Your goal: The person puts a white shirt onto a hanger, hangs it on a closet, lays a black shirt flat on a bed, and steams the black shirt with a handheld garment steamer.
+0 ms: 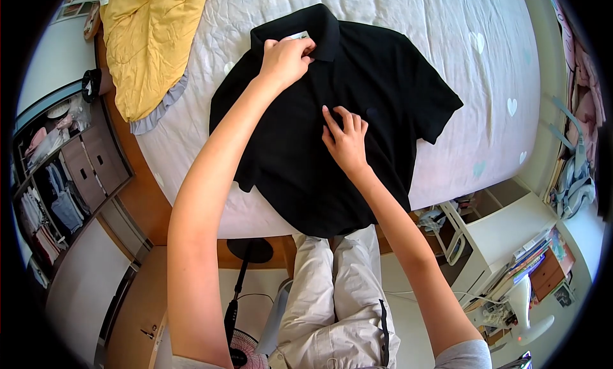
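A black short-sleeved polo shirt (281, 158) lies front up on the bed, its collar at the far end and its hem at the near edge. My left hand (285, 61) is closed at the collar opening, with fingers pinching the fabric beside a white neck label (298, 35). Lower down, on the middle of the shirt's front, rests my right hand (345, 139). Its fingers are apart and partly bent, touching the cloth. A small dark emblem (371, 113) shows on the chest just beyond that hand.
The bed (491, 69) has a pale sheet with heart prints. A yellow quilt (153, 43) lies at its far left corner. Open wardrobe shelves (73, 145) stand left. To the right are a white cabinet (507, 225) and books (520, 260). A fan (246, 346) stands below.
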Motion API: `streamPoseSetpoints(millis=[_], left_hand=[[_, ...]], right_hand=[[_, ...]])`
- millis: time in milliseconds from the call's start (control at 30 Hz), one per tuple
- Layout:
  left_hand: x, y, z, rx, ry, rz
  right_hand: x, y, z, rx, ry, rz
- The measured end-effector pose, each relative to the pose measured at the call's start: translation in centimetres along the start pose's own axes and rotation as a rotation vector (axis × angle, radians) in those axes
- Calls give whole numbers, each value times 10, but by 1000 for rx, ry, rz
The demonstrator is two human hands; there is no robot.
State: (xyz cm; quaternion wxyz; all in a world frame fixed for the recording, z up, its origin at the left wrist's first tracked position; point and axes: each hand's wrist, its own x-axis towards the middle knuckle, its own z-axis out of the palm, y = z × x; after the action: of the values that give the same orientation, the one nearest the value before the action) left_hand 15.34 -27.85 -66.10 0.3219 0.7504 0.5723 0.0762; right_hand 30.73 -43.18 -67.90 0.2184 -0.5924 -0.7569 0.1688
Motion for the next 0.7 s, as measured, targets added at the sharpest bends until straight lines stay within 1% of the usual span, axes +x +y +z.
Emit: streamPoseSetpoints(millis=[67,200,267,300,367,533,600,633,667,700], left_hand=[[-4,7,-2,118,97,25],[-11,5,-4,144,103,42],[-11,1,-3,224,151,52],[-11,2,-2,221,153,53],[-10,1,-1,335,142,66],[-4,-11,13,412,211,72],[-2,-12,18,412,226,77],[-2,-14,19,430,292,113],[-2,-15,21,448,357,149],[-3,-13,20,482,306,98]], right_hand=[[2,1,5,7,-10,-3],[1,3,7,-15,0,-31],[0,3,6,-22,4,-35],[0,3,5,-31,4,-39],[0,4,5,-36,0,-39],[-2,4,6,-48,-6,-49],[-10,5,5,-73,-57,-64],[-16,6,3,-74,-60,-64],[-23,6,1,-86,-117,-73],[-30,8,-2,-97,-171,-85]])
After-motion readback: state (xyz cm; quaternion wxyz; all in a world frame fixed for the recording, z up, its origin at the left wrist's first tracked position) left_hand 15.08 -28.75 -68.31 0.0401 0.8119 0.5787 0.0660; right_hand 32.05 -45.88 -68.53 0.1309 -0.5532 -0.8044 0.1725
